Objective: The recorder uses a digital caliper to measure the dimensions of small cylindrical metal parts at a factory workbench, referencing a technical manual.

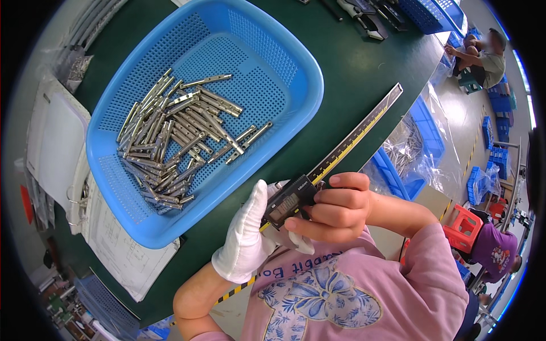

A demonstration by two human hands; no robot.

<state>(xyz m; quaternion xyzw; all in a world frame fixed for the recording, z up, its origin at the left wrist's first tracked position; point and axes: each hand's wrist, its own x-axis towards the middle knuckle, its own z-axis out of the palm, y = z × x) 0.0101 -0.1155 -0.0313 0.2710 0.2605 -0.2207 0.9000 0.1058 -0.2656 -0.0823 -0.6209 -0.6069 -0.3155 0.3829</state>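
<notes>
A digital caliper [355, 136] with a dark display housing and a long scaled beam slants up to the right in front of my chest. My right hand [341, 207] is bare and closed around its housing, the fingers curled at the slider. My left hand [244, 238], in a white glove, is at the caliper's jaw end, with its thumb up and fingers bent behind the housing. A bit of shiny metal shows by that thumb; whether it is a jaw or a held part I cannot tell. Beyond the hands, a blue perforated basket [310, 85] holds many metal pins with holes [170, 136].
The green tabletop [364, 62] carries papers [128, 267] and a binder on the left, and tools [367, 20] at the far edge. A blue crate [421, 128] of metal parts stands off the table's right side. Two people sit farther right, near a red stool [463, 227].
</notes>
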